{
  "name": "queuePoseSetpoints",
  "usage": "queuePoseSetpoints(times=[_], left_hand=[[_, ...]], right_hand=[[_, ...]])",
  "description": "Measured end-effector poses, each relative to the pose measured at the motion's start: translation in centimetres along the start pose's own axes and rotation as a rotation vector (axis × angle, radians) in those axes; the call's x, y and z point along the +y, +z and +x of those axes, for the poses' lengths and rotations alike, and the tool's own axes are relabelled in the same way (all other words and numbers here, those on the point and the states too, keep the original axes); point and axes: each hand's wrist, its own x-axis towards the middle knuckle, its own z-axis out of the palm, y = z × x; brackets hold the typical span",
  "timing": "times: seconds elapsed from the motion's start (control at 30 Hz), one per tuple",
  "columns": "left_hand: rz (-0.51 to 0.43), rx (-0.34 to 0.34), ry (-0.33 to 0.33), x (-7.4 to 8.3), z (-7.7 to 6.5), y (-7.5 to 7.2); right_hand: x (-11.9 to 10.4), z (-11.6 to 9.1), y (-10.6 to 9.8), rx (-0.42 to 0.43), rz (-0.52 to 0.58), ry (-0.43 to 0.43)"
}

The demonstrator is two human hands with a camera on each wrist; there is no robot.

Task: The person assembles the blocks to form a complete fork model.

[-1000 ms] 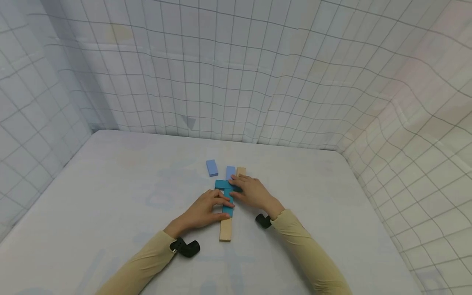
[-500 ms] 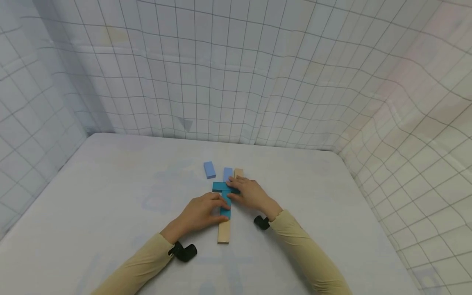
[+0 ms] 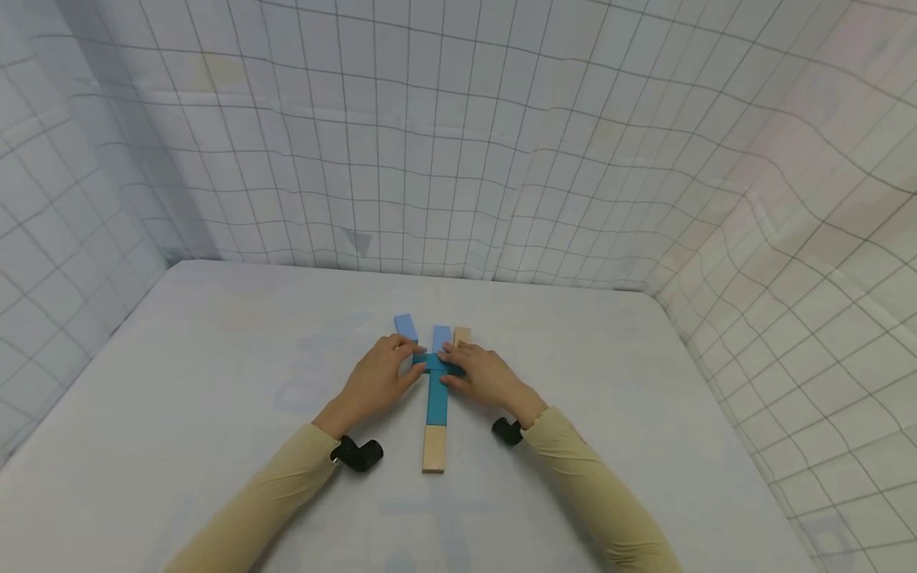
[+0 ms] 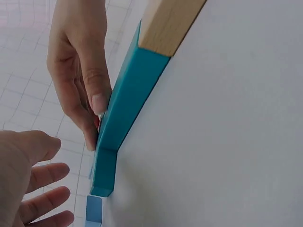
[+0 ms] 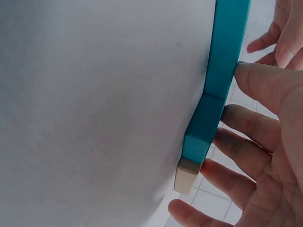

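Several flat blocks lie on the white table. A long teal block [image 3: 438, 399] runs away from the person and meets a crosswise teal block [image 3: 433, 362] at its far end. A wooden block [image 3: 433, 450] continues its near end. My right hand [image 3: 490, 376] rests its fingertips on the crosswise block's right part, while its thumb touches the long block [image 5: 229, 52]. My left hand [image 3: 380, 372] is at the crosswise block's left end with fingers spread. In the left wrist view, a gap shows between its fingers [image 4: 52, 172] and the blocks.
Behind the crosswise block stand a light-blue block [image 3: 441, 336] and a second wooden block [image 3: 462, 335]. Another light-blue block [image 3: 405, 326] lies tilted just beyond the left hand. Grid-patterned curtains [image 3: 430, 159] enclose the table [image 3: 286, 318] at the back and sides.
My left hand has left the long teal block and moved forward to the left end of the crosswise block. The right hand has stayed in nearly the same place.
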Motion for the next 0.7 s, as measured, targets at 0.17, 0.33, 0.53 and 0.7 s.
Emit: queuePoseSetpoints(times=[0.17, 0.33, 0.53, 0.7], left_hand=[[0.003, -0.034, -0.043, -0.9, 0.7, -0.1], [0.053, -0.083, -0.088, -1.4, 0.6, 0.1], [0.072, -0.132, -0.111, -1.7, 0.6, 0.4], [0.066, -0.153, -0.104, -1.7, 0.7, 0.5]], right_hand=[[0.0, -0.1, -0.2, -0.008, 0.015, 0.0], [-0.1, -0.1, -0.3, -0.009, 0.009, -0.001], [0.1, 0.1, -0.1, -0.024, 0.003, 0.018], [0.2, 0.1, 0.1, -0.034, 0.003, 0.027]])
